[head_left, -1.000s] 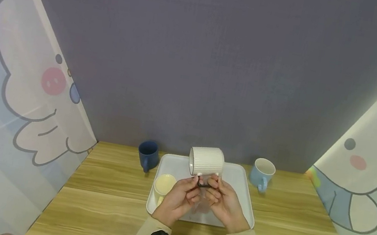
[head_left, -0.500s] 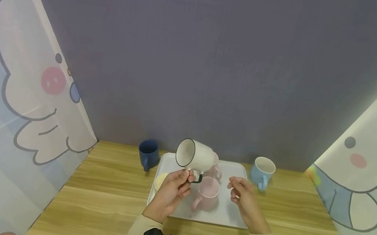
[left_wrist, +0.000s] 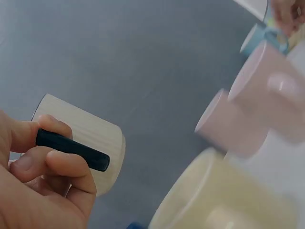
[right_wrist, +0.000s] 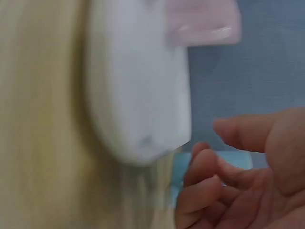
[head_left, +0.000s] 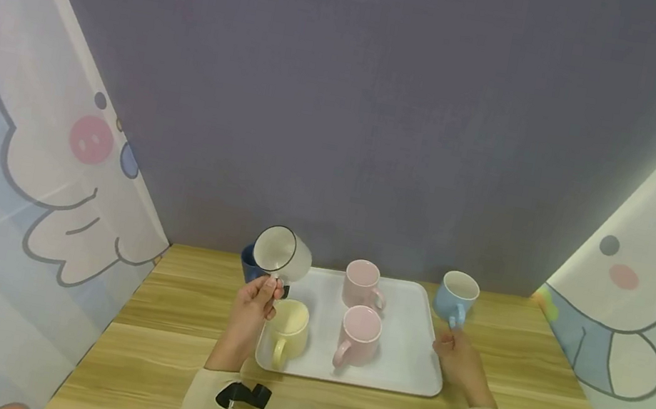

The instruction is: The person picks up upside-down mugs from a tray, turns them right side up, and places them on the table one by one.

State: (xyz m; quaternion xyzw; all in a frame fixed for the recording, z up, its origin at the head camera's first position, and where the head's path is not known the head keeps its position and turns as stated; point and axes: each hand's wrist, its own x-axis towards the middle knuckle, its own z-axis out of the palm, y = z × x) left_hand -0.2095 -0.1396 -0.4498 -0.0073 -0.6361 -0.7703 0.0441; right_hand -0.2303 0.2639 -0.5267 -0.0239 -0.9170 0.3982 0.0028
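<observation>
My left hand (head_left: 246,315) holds a white ribbed mug (head_left: 298,262) in the air, tipped on its side with its dark-rimmed mouth facing left. In the left wrist view, thumb and fingers pinch its black handle (left_wrist: 74,149). Behind it, partly covered, stands a dark blue mug (head_left: 248,264). My right hand (head_left: 463,363) is just below a light blue mug (head_left: 449,304), beside the tray's right edge. Its thumb stands apart from the loosely bent fingers in the right wrist view, with nothing between them.
On a white tray (head_left: 404,351) stand a yellow mug (head_left: 295,333) at the left and two pink ones, the rear pink mug (head_left: 358,288) and the front pink mug (head_left: 363,346). The wooden table (head_left: 160,350) ends at a grey back wall (head_left: 366,131).
The right hand has let go of the white mug and moved right to near the light blue mug. My left hand has carried the white mug leftward, its mouth turning more toward the head camera.
</observation>
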